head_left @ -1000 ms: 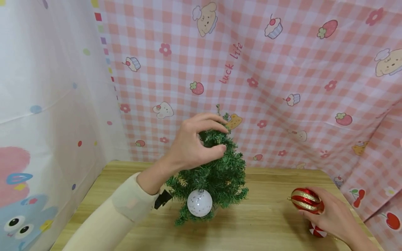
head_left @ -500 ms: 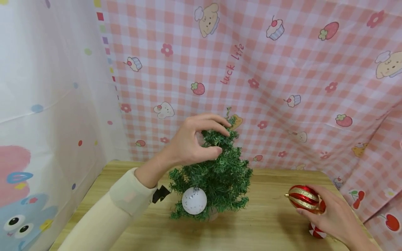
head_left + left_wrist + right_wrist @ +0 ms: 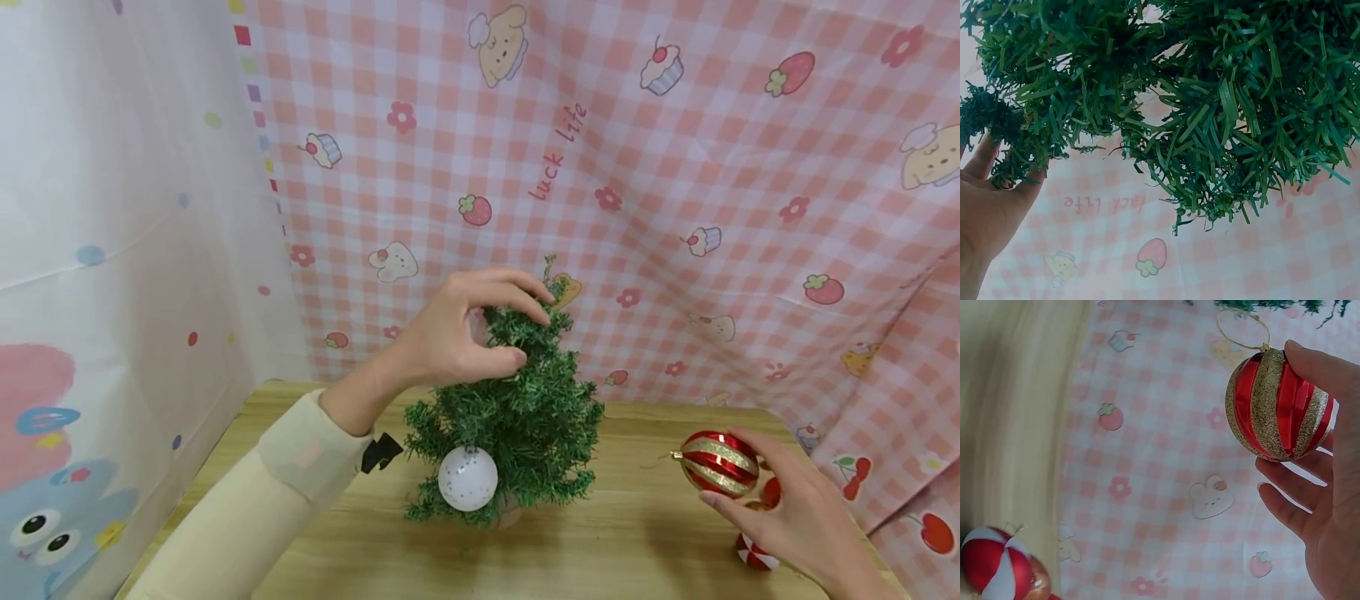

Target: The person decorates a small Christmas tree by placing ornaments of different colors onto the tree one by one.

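Note:
A small green artificial Christmas tree [image 3: 525, 408] stands upright on the table, a white speckled bauble [image 3: 468, 479] hanging low on its front left. My left hand [image 3: 476, 329] curls its fingers and thumb around the tree's upper part; in the left wrist view this hand [image 3: 991, 206] is at the left edge, its fingertips partly hidden by the branches. Over the table's right side, my right hand [image 3: 806, 508] holds a red and gold striped bauble [image 3: 720, 464] between thumb and fingers. A gold hanging loop [image 3: 1241, 328] rises from the cap of that bauble in the right wrist view.
Below my right hand lie a red and white bauble [image 3: 756, 552] and a coppery ball [image 3: 1038, 581], partly hidden. The wooden table [image 3: 630, 533] ends at a pink checked curtain [image 3: 420, 167]; a white patterned curtain [image 3: 150, 250] hangs at the left.
The tree's top has shifted right within my left hand. My right hand has lifted the striped bauble slightly up and left, away from the other ornaments.

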`<state>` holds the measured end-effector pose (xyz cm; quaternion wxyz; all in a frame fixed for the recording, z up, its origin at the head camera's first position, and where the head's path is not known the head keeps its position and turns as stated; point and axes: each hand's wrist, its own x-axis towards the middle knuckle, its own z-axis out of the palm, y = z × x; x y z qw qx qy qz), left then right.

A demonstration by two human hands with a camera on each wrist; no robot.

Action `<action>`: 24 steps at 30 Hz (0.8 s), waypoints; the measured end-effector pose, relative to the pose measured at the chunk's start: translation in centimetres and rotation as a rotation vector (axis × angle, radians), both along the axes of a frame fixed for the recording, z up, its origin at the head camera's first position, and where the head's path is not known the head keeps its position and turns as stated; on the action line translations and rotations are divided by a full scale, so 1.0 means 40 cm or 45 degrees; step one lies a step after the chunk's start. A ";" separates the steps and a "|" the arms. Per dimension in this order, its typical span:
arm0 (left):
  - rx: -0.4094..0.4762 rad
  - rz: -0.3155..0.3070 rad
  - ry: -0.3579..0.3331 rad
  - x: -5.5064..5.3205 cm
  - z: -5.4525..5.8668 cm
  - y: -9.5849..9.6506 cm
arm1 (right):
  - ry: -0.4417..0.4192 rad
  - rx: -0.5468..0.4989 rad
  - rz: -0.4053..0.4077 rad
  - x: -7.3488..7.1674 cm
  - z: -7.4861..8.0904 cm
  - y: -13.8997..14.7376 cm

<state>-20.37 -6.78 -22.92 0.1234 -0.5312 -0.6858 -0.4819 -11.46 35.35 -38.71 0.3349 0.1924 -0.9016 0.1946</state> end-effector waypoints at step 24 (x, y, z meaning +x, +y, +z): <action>0.047 -0.109 -0.107 -0.030 0.012 0.010 | 0.227 -0.168 0.291 0.011 0.071 -0.076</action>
